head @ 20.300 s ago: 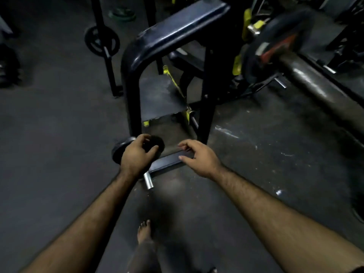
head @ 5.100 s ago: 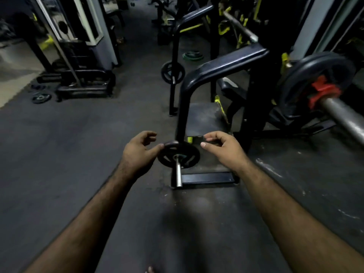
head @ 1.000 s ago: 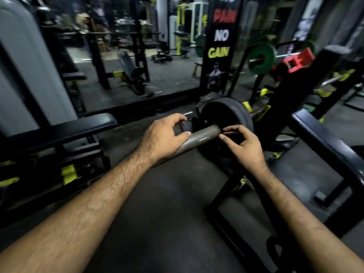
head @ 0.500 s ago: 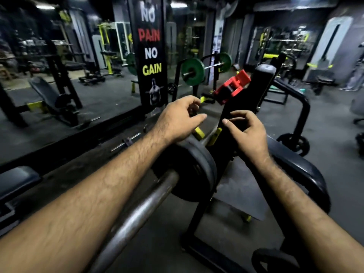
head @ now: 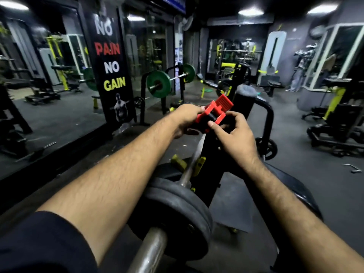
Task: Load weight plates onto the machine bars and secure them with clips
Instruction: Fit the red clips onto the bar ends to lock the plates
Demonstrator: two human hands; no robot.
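Two bare hands hold a red clip [head: 213, 113] above a steel bar [head: 194, 158], the left hand [head: 185, 120] grasping its left side, the right hand [head: 233, 136] pinching its right, with black weight plates [head: 177, 213] loaded nearer the viewer.

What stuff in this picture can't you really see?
Head view:
- Red clip: whether it sits on the bar; the left hand and right hand cover its underside.
- Bar: near end cut off by the bottom edge.
- Black plates: left side hidden by the left forearm.
- Person far right: too small, blurred.
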